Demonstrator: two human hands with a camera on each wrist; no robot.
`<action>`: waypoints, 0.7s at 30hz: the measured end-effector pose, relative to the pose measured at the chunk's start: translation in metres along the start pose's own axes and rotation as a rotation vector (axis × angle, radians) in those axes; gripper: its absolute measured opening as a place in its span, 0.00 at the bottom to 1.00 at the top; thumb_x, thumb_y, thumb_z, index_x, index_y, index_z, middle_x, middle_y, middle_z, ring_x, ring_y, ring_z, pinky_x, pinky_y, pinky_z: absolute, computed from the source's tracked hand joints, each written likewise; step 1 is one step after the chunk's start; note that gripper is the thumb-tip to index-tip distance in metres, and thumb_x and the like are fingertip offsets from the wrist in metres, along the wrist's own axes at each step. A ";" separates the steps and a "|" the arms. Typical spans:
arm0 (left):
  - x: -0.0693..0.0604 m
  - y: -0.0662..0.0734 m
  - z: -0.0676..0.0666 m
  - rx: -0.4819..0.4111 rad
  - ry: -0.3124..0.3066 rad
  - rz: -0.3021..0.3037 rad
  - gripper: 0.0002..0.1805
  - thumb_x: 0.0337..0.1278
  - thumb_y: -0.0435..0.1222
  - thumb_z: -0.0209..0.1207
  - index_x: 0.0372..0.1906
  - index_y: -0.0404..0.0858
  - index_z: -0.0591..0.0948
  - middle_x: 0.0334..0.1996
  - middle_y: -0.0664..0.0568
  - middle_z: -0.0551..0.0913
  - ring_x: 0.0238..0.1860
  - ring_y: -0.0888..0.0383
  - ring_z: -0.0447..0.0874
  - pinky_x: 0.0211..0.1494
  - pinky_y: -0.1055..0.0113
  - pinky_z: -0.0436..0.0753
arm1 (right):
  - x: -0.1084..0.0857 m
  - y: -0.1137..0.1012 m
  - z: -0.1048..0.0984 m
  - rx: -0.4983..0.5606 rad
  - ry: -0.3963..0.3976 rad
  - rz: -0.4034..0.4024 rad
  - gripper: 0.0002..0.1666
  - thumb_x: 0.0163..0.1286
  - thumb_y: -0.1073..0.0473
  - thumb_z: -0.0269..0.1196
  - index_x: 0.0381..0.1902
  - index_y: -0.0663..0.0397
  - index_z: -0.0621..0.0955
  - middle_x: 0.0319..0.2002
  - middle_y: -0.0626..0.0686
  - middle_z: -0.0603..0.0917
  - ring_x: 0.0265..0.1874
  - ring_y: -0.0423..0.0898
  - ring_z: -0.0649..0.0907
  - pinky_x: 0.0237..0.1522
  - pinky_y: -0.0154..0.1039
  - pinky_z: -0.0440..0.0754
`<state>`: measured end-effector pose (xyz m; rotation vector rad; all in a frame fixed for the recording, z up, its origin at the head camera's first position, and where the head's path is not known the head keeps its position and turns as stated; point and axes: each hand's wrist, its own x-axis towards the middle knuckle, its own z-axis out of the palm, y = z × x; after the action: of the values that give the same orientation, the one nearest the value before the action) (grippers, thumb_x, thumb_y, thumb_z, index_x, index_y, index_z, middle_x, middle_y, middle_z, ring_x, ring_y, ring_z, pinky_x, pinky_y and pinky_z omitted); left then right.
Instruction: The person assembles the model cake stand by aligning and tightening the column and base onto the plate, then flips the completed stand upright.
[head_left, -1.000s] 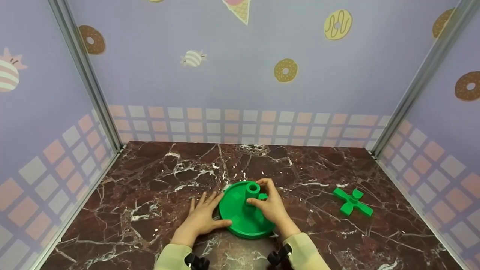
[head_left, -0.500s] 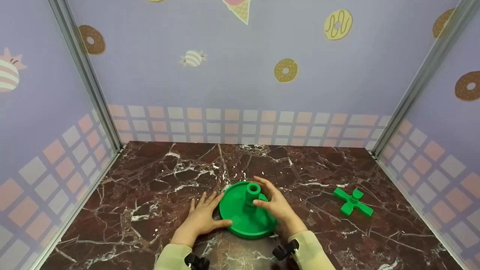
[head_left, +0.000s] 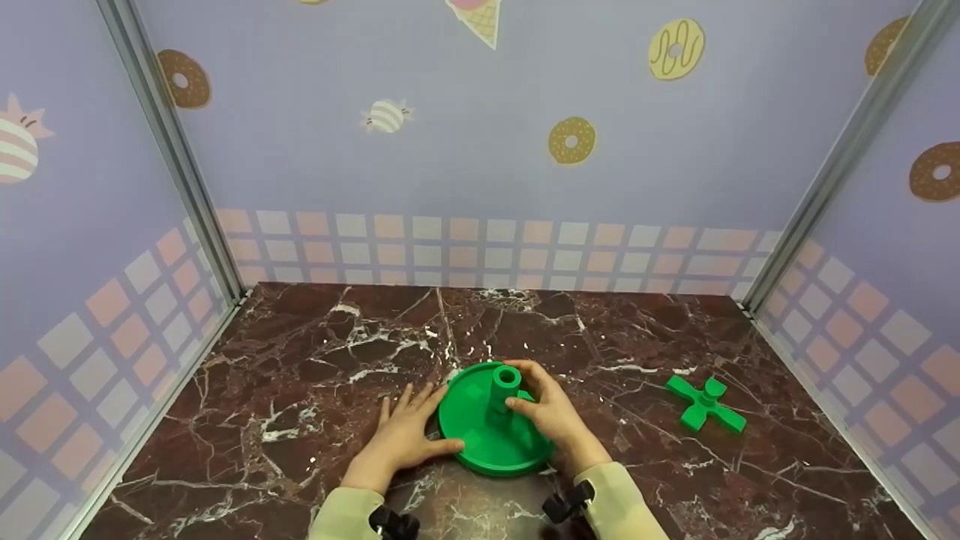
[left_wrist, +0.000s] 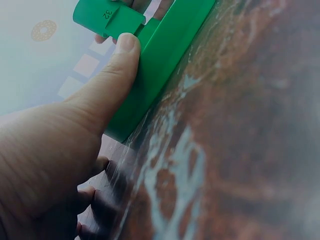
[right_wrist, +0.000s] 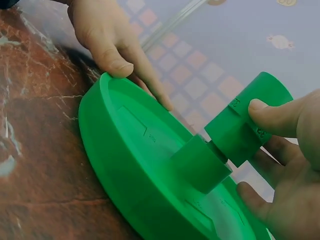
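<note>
A round green plate (head_left: 472, 442) with a raised rim lies on the table in the head view. From its middle rises a short socket (right_wrist: 202, 165), and a green tube (head_left: 505, 386) with printed numbers stands over it, a notched gap showing between the two in the right wrist view. My right hand (head_left: 555, 412) holds the tube, its thumb against the near side and its fingers round the far side, partly hidden. My left hand (head_left: 405, 435) rests at the plate's left edge, thumb on the rim (left_wrist: 175, 55) and fingers spread out straight.
A green cross-shaped piece (head_left: 705, 405) with a central peg lies to the right on the dark marbled table (head_left: 360, 322). Patterned lilac panels (head_left: 480, 172) enclose the back and both sides, joined by metal posts (head_left: 172, 135).
The tube's top has shifted slightly right. My right hand's fingers straightened half a second ago and have since bent back round it. The left hand has stayed in place.
</note>
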<state>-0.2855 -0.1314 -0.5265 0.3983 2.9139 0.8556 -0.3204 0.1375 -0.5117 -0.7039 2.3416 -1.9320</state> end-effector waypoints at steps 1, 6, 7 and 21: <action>0.000 0.000 0.000 0.002 0.002 -0.001 0.59 0.47 0.69 0.68 0.82 0.51 0.59 0.82 0.41 0.58 0.84 0.33 0.42 0.80 0.27 0.36 | 0.000 0.000 0.001 -0.003 0.018 0.004 0.31 0.67 0.70 0.67 0.68 0.61 0.74 0.65 0.65 0.79 0.69 0.63 0.76 0.73 0.60 0.71; 0.000 0.000 0.000 0.006 0.007 -0.001 0.59 0.47 0.69 0.68 0.82 0.52 0.60 0.82 0.41 0.58 0.84 0.34 0.42 0.80 0.27 0.36 | 0.000 -0.001 0.007 -0.047 0.106 -0.007 0.30 0.63 0.68 0.72 0.62 0.58 0.75 0.58 0.63 0.83 0.62 0.61 0.80 0.69 0.60 0.74; 0.000 0.000 0.000 0.006 0.006 -0.002 0.58 0.47 0.69 0.68 0.82 0.52 0.60 0.82 0.41 0.58 0.84 0.34 0.42 0.80 0.27 0.36 | 0.000 0.000 0.009 -0.061 0.124 -0.013 0.30 0.63 0.67 0.73 0.61 0.58 0.74 0.57 0.62 0.84 0.61 0.60 0.81 0.68 0.61 0.74; 0.000 0.000 0.000 -0.002 0.001 0.008 0.59 0.48 0.69 0.67 0.82 0.50 0.60 0.81 0.40 0.58 0.83 0.32 0.43 0.80 0.26 0.37 | 0.000 0.001 0.012 -0.177 0.158 -0.002 0.38 0.59 0.58 0.78 0.63 0.56 0.72 0.58 0.62 0.80 0.60 0.61 0.80 0.65 0.63 0.76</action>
<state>-0.2854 -0.1317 -0.5263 0.4098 2.9144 0.8601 -0.3168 0.1263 -0.5157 -0.5823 2.6315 -1.8618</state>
